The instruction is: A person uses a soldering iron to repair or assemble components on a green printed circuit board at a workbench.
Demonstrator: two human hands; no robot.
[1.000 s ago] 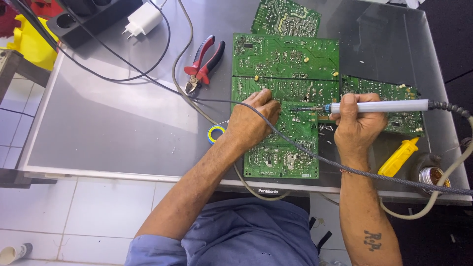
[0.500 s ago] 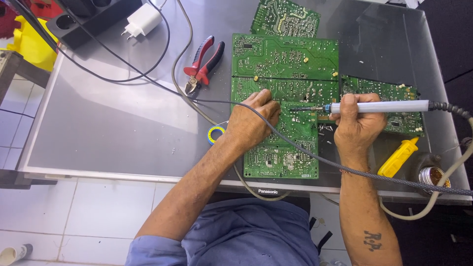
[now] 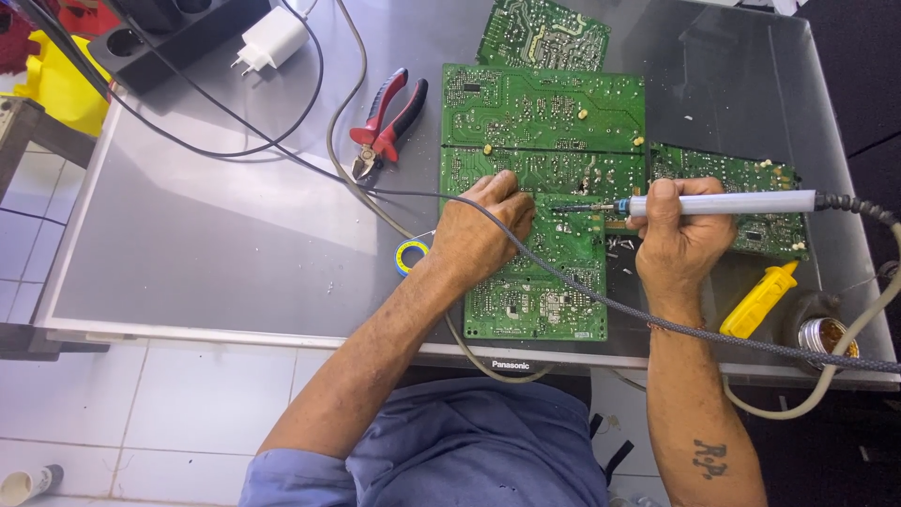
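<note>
On the table [image 3: 206,244], the pliers [image 3: 387,120] lie left of the large circuit board [image 3: 540,122], a smaller board [image 3: 732,178] lies to its right, and a tape roll [image 3: 410,255] sits just beside its left edge.

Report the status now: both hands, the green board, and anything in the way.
Left hand flat on green board. Right hand grips soldering iron, tip on board. Grey cable crosses board between hands.
</note>
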